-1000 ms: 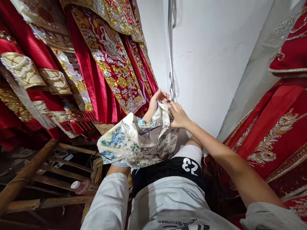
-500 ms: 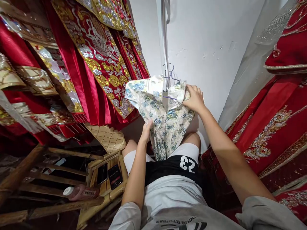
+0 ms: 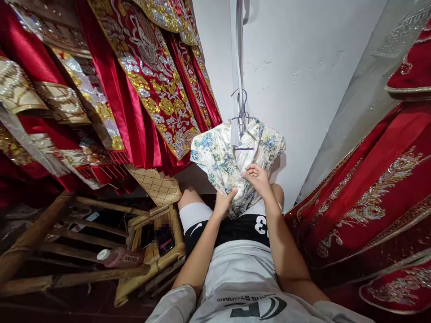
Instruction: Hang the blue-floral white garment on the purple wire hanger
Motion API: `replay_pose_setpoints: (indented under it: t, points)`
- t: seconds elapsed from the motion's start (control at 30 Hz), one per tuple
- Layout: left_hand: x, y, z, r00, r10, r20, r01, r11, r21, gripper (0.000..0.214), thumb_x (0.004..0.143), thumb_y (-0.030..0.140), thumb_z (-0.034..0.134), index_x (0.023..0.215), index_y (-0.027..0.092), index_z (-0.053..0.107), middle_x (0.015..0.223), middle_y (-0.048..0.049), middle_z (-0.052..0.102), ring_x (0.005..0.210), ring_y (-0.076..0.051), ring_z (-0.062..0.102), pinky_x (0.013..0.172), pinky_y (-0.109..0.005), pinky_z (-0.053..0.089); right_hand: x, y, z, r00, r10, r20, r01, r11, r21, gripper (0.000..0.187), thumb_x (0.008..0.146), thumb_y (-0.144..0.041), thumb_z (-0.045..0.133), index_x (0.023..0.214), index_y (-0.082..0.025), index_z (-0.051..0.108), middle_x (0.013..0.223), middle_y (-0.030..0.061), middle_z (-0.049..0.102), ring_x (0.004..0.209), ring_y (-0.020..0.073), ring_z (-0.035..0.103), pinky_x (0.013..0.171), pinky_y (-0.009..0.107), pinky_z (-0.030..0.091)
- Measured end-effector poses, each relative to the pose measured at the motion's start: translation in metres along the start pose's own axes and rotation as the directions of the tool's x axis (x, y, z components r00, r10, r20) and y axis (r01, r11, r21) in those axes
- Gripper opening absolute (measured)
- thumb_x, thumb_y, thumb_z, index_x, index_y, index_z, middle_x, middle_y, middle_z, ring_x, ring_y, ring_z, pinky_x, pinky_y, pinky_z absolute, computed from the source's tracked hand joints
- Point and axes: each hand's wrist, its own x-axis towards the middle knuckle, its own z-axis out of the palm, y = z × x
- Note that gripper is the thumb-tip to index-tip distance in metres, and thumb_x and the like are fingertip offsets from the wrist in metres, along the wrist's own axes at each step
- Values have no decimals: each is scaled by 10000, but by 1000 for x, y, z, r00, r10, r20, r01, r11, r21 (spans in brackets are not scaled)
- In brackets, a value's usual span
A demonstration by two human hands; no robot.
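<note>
The right hand appears to pinch the front edge of the floral top, its fingertips small in view. At its eight o'clock, the left hand grips the lower folds. The top hangs on a purple hanger at twelve o'clock. Pulling down hard could slip the wide neckline off; swinging toward ten o'clock could snag the sequined red costume.

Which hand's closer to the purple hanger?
Right. The right hand is below the purple hanger, at the front of the floral shirt; the left hand is farther below and more to the left, lower on the shirt.
</note>
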Motion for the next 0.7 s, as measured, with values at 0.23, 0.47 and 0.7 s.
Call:
replay_pose_setpoints:
  t: [0.23,0.47,0.7]
  points:
    - [-1,1,4,998,66,14,-66,998,25,567,671,275,833,1218,232,692,1258,-91,718,1290,-283,615,1193,-445,390,-18,40,-7,964,144,225,-114,983,-141,375,733,-532,763,731,-222,551,546,-53,501,508,120,444,520,268,346]
    - [2,-8,-6,992,27,-126,-24,999,22,399,666,329,828,1021,182,722,1149,-120,749,1170,-318,674,1072,-430,487,-29,30,-12,999,34,34,-28,987,-158,288,760,-495,734,747,-210,693,669,34,624,622,176,520,567,310,418]
    - [-6,-9,-17,749,497,-439,-284,839,465,545,777,228,707,1275,219,486,1465,-164,457,1387,-292,441,1148,-438,359,-37,22,-6,997,-38,-62,27,987,-160,271,784,-459,724,706,-201,694,648,35,637,639,174,537,592,304,440]
